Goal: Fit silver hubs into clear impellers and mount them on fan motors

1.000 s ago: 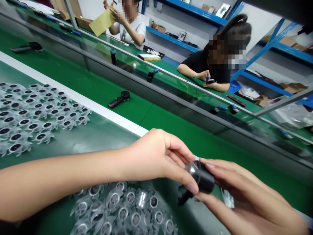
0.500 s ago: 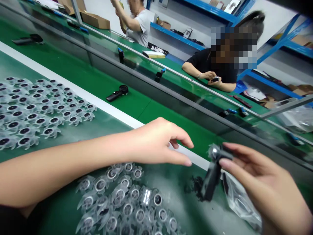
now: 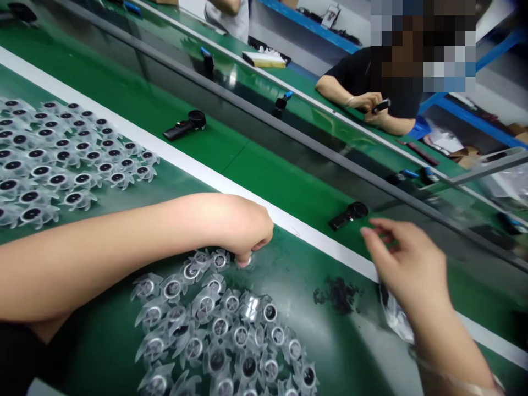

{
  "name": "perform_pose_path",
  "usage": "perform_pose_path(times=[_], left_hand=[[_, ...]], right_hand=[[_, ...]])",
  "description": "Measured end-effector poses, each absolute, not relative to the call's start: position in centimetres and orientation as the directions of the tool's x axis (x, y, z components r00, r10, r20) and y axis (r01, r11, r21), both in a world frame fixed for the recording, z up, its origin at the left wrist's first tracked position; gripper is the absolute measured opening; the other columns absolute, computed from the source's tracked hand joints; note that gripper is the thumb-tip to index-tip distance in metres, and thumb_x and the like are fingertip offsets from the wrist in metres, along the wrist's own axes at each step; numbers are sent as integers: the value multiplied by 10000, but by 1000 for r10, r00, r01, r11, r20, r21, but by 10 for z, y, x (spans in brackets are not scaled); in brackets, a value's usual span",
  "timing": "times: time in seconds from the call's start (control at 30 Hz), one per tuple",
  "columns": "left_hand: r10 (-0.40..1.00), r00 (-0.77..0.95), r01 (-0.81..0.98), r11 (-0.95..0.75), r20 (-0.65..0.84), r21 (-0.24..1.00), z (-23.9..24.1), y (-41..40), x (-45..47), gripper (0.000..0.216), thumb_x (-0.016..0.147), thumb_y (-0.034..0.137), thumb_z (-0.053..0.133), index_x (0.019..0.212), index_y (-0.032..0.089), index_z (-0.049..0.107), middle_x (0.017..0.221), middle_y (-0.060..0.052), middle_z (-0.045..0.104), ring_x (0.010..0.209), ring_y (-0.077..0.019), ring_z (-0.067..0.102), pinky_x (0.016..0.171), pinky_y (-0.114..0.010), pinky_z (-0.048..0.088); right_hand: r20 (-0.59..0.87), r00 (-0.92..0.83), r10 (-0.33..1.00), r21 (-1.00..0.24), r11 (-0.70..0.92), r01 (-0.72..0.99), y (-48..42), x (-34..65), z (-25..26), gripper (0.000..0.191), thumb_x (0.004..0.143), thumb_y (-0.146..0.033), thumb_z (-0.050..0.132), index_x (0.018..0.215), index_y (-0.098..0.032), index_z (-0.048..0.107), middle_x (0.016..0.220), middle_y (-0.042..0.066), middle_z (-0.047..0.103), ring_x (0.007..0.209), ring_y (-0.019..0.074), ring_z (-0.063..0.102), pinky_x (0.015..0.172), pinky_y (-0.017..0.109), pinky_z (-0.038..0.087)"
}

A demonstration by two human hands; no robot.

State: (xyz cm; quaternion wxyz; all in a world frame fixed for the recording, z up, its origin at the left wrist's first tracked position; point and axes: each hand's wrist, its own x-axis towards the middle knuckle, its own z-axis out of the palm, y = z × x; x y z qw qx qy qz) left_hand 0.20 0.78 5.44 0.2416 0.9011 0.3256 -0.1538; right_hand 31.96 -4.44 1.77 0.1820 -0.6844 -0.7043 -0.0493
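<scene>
Touching clear plastic parts (image 3: 218,324), left hand (image 3: 243,228) curls; right hand (image 3: 398,258) hovers open.

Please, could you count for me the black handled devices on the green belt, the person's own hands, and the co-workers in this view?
Black handled devices on the green belt: 3 (one cut off at top left)
Left hand and right hand: 2
Co-workers: 2
Total: 7

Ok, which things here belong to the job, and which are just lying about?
Job: clear finned plastic parts by the left hand; black handled device near the right hand.
Lying about: clear plastic bag; dark scraps.
</scene>
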Motion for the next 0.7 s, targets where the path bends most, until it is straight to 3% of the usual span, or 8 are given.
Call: perform_pose_path(times=[0.1, 0.23, 0.37, 0.57, 0.63, 0.7], left_hand=[[433, 856, 517, -729, -284, 449, 45, 15, 2, 114, 735, 160, 762, 829, 224, 760, 809, -14, 706, 642, -158, 574, 547, -269, 328], [309, 940, 336, -763, -145, 552, 32, 21, 7, 144, 760, 102, 702, 852, 211, 707, 892, -2, 697, 772, -156, 609, 626, -261, 376], [263, 965, 225, -841, 8, 492, 21, 18, 15, 138, 824, 65, 640, 847, 198, 669, 902, 9, 676, 750, -130, 584, 618, -272, 374], [215, 964, 181, -961, 154, 211, 8, 11, 22, 195, 892, 73, 570, 840, 216, 692, 1010, -25, 704, 953, -201, 623, 608, -325, 351], [193, 974, 156, -950, 116, 269, 10, 12, 21, 193, 874, 71, 592, 814, 220, 700, 1011, -9, 721, 959, -196, 637, 634, -324, 380], [193, 978, 144, -901, 81, 409, 13, 15, 18, 153, 842, 94, 655, 862, 230, 722, 1033, 10, 729, 941, -175, 658, 674, -307, 420]], right_hand=[[209, -267, 941, -271, 318, 908, -103, 296, 8, 197, 961, -373, 586, 918, -226, 710, 914, 58, 705, 813, 190, 672, 678, 303, 539], [191, -362, 913, -271, 403, 874, -137, 282, -9, 126, 973, -234, 571, 988, -197, 690, 948, 82, 702, 879, 208, 678, 771, 351, 570], [175, -432, 885, -203, 462, 863, -135, 284, -10, 130, 982, -207, 570, 1019, -181, 693, 972, 82, 700, 877, 201, 654, 774, 347, 551], [147, -554, 819, -54, 566, 823, -129, 277, -5, 201, 1008, -175, 518, 938, -155, 705, 866, 78, 669, 786, 213, 560, 728, 359, 461], [141, -571, 809, -12, 578, 816, -130, 273, -7, 194, 993, -138, 519, 929, -148, 703, 844, 79, 654, 773, 220, 531, 717, 364, 430], [129, -567, 813, 16, 570, 821, -130, 271, -9, 189, 981, -112, 516, 937, -140, 698, 828, 82, 634, 772, 229, 514, 689, 366, 395]])
